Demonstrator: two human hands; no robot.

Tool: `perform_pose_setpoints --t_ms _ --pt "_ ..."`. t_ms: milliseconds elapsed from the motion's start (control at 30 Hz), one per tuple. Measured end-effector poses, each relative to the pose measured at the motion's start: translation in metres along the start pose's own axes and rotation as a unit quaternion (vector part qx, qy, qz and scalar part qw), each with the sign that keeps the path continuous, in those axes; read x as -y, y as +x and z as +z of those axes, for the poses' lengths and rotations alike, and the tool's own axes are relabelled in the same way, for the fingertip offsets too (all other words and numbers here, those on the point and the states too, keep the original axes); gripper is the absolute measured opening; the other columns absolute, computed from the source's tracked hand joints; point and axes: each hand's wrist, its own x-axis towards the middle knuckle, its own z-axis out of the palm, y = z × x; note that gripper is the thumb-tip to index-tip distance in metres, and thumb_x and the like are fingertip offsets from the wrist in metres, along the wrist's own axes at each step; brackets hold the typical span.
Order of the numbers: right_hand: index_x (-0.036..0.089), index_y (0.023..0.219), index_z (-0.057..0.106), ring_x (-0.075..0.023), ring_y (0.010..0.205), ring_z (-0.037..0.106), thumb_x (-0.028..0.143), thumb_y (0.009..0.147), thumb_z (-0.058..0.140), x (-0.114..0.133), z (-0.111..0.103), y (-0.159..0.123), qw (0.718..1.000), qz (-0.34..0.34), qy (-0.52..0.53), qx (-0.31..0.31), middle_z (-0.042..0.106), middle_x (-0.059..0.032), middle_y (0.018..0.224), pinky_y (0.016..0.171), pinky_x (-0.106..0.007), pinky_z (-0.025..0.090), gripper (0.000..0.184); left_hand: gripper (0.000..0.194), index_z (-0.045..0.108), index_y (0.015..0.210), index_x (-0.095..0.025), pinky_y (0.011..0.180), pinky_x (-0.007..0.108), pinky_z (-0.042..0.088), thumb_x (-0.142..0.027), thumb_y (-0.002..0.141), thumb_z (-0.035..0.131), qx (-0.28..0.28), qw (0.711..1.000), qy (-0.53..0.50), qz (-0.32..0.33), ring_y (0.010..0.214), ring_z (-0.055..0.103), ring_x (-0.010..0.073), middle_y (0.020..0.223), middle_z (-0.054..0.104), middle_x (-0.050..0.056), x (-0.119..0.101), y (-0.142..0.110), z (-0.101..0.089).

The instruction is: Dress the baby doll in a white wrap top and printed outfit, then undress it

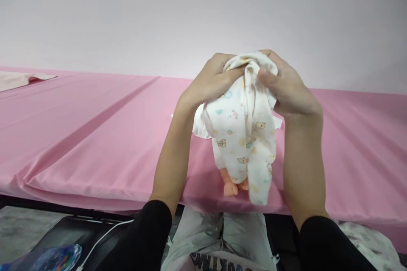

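A white baby garment printed with small bears hangs from both of my hands, its cloth bunched at the top. My left hand grips the gathered cloth from the left, thumb on the near side. On the right, my right hand pinches the same bunch, with its thumb pressed on the front. Beneath the garment lies a baby doll, of which only the feet and a bit of leg show near the table edge. The cloth hides the doll's head and body. Other white fabric sticks out behind the garment.
A pink sheet covers the table, with a white panel along its back. Pale folded cloth lies at the far left. Below the table are a black seat, a white cable and a patterned cloth.
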Motion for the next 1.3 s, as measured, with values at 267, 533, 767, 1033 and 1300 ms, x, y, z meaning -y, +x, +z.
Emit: perform_pose_setpoints --t_ms 267,533,767,1033,1300 --pt "0.02 0.079 0.061 -0.0204 0.081 0.06 0.036 0.074 0.069 0.004 0.004 0.004 0.988 0.027 -0.111 -0.105 0.061 -0.0009 0.081 0.077 -0.038 0.052 0.018 0.035 0.049 0.06 -0.017 0.055 0.028 0.044 -0.045 0.078 0.061 0.078 0.997 -0.003 -0.001 0.059 0.05 0.0127 0.056 0.042 -0.001 0.011 -0.001 -0.007" --pt "0.023 0.088 0.065 -0.0247 0.086 0.063 0.039 0.063 0.078 -0.002 -0.022 -0.005 0.991 0.056 -0.102 0.066 0.065 -0.0004 0.083 0.071 -0.036 0.055 0.033 0.026 0.06 0.087 -0.019 0.067 0.03 0.052 -0.044 0.083 0.057 0.015 0.995 -0.099 0.018 0.082 0.063 0.0188 0.075 0.061 0.003 0.019 0.008 0.009" --pt "0.023 0.101 0.06 -0.0267 0.099 0.062 0.04 0.072 0.068 -0.02 -0.025 0.006 0.989 -0.028 0.146 -0.008 0.065 -0.0034 0.097 0.083 -0.043 0.054 0.034 0.036 0.06 0.099 -0.014 0.081 0.038 0.054 -0.046 0.083 0.057 0.087 0.981 -0.176 0.007 0.097 0.064 0.0248 0.093 0.067 0.007 0.012 0.003 0.013" --pt "0.018 0.102 0.061 -0.0302 0.102 0.06 0.038 0.06 0.081 -0.015 -0.018 -0.002 0.99 0.029 0.091 0.106 0.066 -0.0058 0.095 0.088 -0.043 0.051 0.05 0.016 0.06 0.097 -0.013 0.087 0.038 0.052 -0.017 0.085 0.05 0.0 0.956 -0.293 -0.019 0.103 0.063 0.0229 0.09 0.065 -0.002 0.021 0.014 0.01" --pt "0.02 0.094 0.061 -0.0275 0.109 0.057 0.039 0.073 0.067 -0.013 -0.017 0.004 0.985 0.034 0.168 0.007 0.065 -0.0024 0.104 0.088 -0.041 0.051 0.029 0.037 0.061 0.087 -0.012 0.075 0.036 0.056 -0.046 0.076 0.066 0.15 0.932 -0.321 -0.072 0.081 0.067 0.0221 0.068 0.061 0.002 0.033 0.007 0.009"
